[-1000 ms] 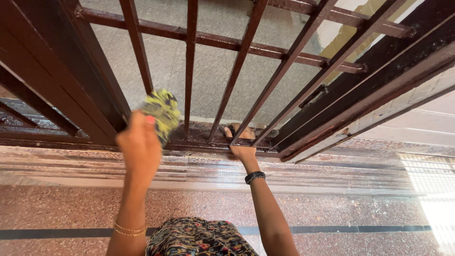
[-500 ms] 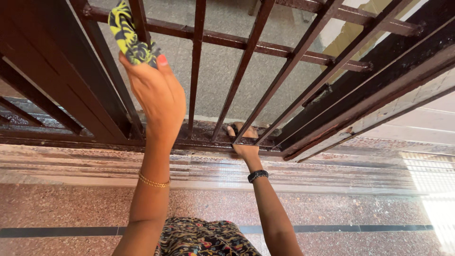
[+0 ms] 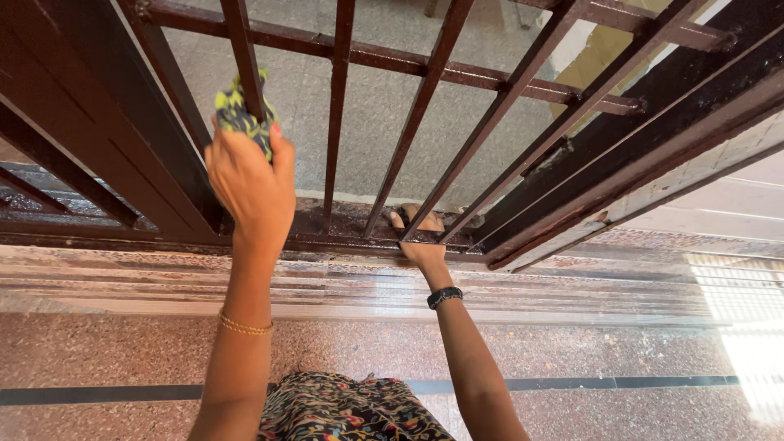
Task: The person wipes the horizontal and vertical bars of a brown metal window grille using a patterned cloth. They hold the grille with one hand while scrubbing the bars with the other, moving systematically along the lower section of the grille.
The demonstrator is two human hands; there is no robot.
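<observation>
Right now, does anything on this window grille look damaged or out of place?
Yes. The dark brown metal bottom rail of the grille looks worn and blotchy around the right hand. The left hand presses a yellow-and-black patterned cloth around one upright bar.

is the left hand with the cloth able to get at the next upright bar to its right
Probably yes. The left hand grips the cloth around one upright bar, and the next bar stands just beside it with only open gap between. The right hand rests lower, at the bottom rail.
</observation>
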